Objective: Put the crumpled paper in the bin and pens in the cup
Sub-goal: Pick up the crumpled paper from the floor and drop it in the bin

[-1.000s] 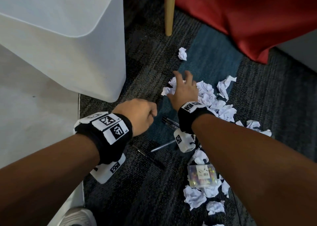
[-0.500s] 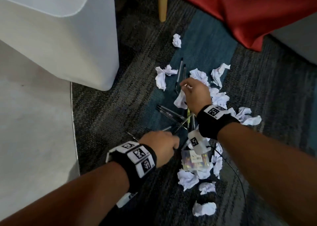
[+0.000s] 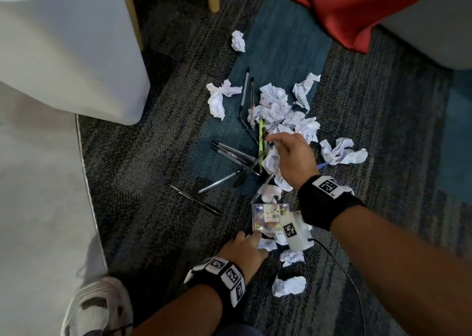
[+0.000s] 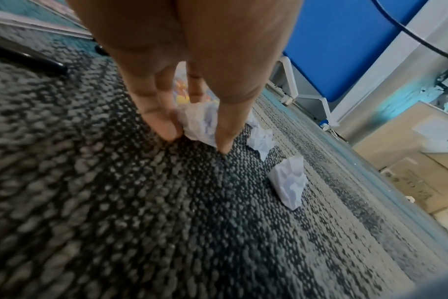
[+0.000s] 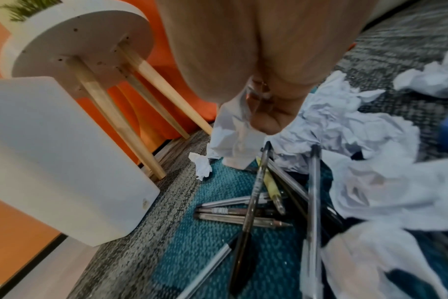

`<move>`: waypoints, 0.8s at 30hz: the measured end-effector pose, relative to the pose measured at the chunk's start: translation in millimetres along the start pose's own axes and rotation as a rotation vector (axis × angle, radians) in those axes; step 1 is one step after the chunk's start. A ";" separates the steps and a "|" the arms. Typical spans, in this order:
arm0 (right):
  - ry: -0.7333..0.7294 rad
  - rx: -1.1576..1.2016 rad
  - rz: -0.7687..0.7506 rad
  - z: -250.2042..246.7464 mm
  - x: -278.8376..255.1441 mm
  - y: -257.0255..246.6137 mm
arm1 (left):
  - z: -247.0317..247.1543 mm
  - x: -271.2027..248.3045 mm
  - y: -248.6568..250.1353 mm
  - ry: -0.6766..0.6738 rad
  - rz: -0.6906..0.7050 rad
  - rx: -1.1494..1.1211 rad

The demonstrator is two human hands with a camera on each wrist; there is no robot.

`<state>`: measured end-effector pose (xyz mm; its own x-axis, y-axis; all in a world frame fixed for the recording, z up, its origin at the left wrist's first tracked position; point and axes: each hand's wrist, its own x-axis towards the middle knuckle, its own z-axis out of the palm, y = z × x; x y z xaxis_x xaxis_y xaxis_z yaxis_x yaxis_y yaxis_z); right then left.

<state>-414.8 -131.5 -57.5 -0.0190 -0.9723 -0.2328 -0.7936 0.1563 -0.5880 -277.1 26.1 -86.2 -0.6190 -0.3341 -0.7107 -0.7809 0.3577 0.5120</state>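
Note:
Crumpled paper balls [image 3: 274,100] and several pens [image 3: 233,154] lie scattered on the carpet. My right hand [image 3: 272,141] hovers over the pile and grips one crumpled paper [image 3: 271,160], also seen in the right wrist view [image 5: 230,139]. Two pens [image 5: 255,190] slant down from under its fingers; I cannot tell if they are held. My left hand [image 3: 249,241] is low on the carpet, and its thumb and fingers [image 4: 166,125] pinch a small paper ball [image 4: 200,121]. The white bin [image 3: 76,54] stands at the upper left. No cup shows.
A clear plastic box of coloured bits [image 3: 267,217] sits between my hands. A white stool with wooden legs [image 5: 77,44] stands behind the bin. Red fabric [image 3: 357,8] hangs at the top right. My shoe [image 3: 97,307] is at the bottom left, on pale flooring [image 3: 38,208].
My left hand came down and back from beside the bin to the paper near the plastic box. My right hand closed on a paper ball and drew back from the pile.

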 end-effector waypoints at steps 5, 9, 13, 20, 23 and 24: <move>-0.012 0.072 0.083 7.1 1.3 0.5 | -28.4 -18.2 -6.0 -0.002 0.009 -0.048; -0.046 0.161 0.133 9.7 5.8 -17.5 | -57.1 -42.0 -16.2 0.003 0.011 -0.070; -0.094 0.238 0.123 5.1 14.0 -56.0 | -101.6 -78.0 -28.6 0.080 -0.019 -0.003; -0.111 0.357 0.013 -35.3 26.9 -174.3 | -206.2 -197.9 -43.2 0.391 -0.123 -0.024; -0.100 0.431 -0.068 -53.1 30.5 -231.1 | -245.2 -244.3 -48.7 0.620 -0.137 -0.065; -0.104 0.478 -0.093 -58.8 31.0 -248.3 | -256.9 -259.0 -50.3 0.701 -0.148 -0.102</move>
<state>-254.1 -210.6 126.8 0.1188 -0.9674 -0.2238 -0.4207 0.1552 -0.8938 -98.8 -129.4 196.0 -0.3874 -0.8656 -0.3173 -0.8432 0.1935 0.5015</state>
